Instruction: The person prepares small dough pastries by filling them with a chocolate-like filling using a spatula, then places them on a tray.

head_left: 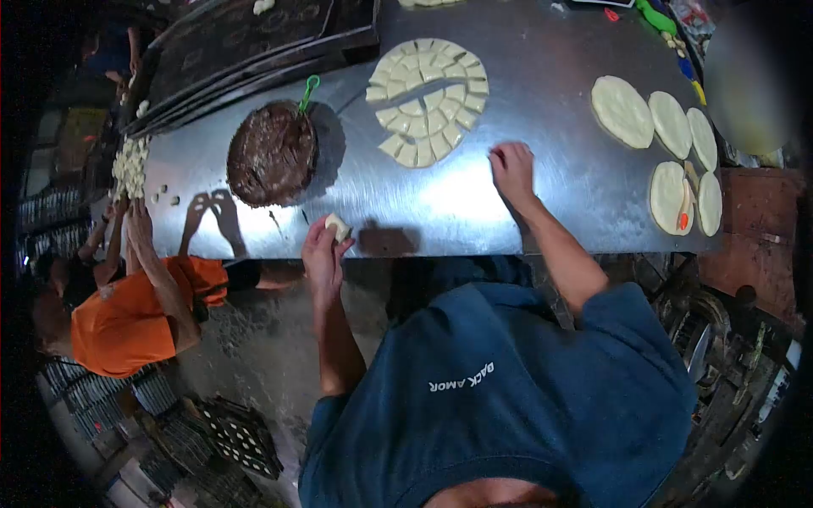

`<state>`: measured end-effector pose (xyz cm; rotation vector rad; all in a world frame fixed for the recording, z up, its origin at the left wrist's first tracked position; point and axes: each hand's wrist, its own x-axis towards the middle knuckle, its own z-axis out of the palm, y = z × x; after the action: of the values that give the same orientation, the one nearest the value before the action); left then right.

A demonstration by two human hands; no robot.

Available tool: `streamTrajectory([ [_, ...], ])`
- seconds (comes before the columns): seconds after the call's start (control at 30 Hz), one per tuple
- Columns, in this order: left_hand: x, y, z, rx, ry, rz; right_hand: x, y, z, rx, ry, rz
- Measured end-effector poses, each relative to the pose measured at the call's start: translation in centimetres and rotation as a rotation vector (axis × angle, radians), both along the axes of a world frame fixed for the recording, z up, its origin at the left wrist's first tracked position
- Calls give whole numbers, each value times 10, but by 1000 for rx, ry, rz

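Observation:
My left hand [322, 258] pinches a small pale piece of dough [338, 226] just above the table's front edge. Over the metal table [559, 93], my right hand [513, 168] has its fingers curled in; whether anything is inside them is hidden. Beyond and between my hands lies a round sheet of dough [434, 97] cut into many small pieces, with a curved gap across it. Left of that sits a bowl of dark brown paste [273, 157], with a green-handled tool [310, 91] standing in it at the far rim.
Several flat dough ovals [622, 112] lie at the right, an orange-and-white tool [683, 216] among them. Dark trays [262, 55] are stacked at the back left. A co-worker in orange [131, 322] reaches toward a heap of dough balls [130, 165] at the left end.

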<state>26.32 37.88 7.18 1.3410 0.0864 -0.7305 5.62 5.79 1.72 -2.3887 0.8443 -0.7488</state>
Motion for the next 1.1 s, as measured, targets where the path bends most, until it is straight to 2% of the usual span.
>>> streamTrajectory([
  [0.03, -1, 0, -8, -46, 6, -10, 19, 9, -2, 38, -88, -11],
  [0.1, -2, 3, -3, -32, 43, -18, 18, 51, 4, 92, -88, 152],
  [0.13, 0, 7, -1, -16, 22, -3, 2, 69, 4, 10, -60, 261],
  [0.17, 0, 14, 2, 2, 6, 16, -18, 79, 3, 128, 11, 291],
  [0.2, 2, 22, 9, 107, -27, 50, -36, 79, 5, 100, 47, 295],
  [0.27, 6, 48, 3, 104, -22, 69, -35, 77, 19, 74, 96, 315],
  [0.33, 10, 60, -7, 130, -24, 112, 1, 77, 61, 416, 225, 78],
  [0.43, 12, 67, -22, 169, -99, 19, 81, 98, 70, 426, 120, 278],
  [0.47, 10, 65, -27, 18, 75, 113, 103, 104, 61, 303, 73, 411],
  [0.5, 8, 64, -20, 20, 82, 134, 121, 107, 47, 182, 23, 544],
  [0.53, 5, 63, -7, 57, 42, 52, 135, 111, 38, 137, 166, 584],
  [0.57, 2, 64, 0, 94, 4, -33, 134, 114, 33, 143, 177, 600],
  [0.6, -1, 66, 0, 90, 99, 32, 135, 114, 38, 77, 151, 591],
  [0.7, -4, 77, -2, 64, 98, 62, 124, 116, 49, -55, 63, 577],
  [0.77, -3, 75, 2, 110, 68, 12, 111, 121, 39, -210, 244, 553],
  [0.83, -4, 64, -1, 157, 33, -44, 110, 121, 39, -234, 302, 559],
  [0.93, -14, 26, -8, 86, -35, 0, 110, 119, 70, 26, 218, 500],
  [0.97, -18, 8, -7, 2, -67, -77, 108, 121, 81, 28, 211, 490],
  [1.03, -27, -32, 5, -135, -112, -196, 100, 121, 94, 557, 78, 555],
  [1.07, -32, -51, 11, -100, -159, -243, 94, 121, 93, 714, 66, 544],
  [1.1, -37, -66, 17, -66, -209, -288, 87, 115, 96, 703, 50, 529],
])
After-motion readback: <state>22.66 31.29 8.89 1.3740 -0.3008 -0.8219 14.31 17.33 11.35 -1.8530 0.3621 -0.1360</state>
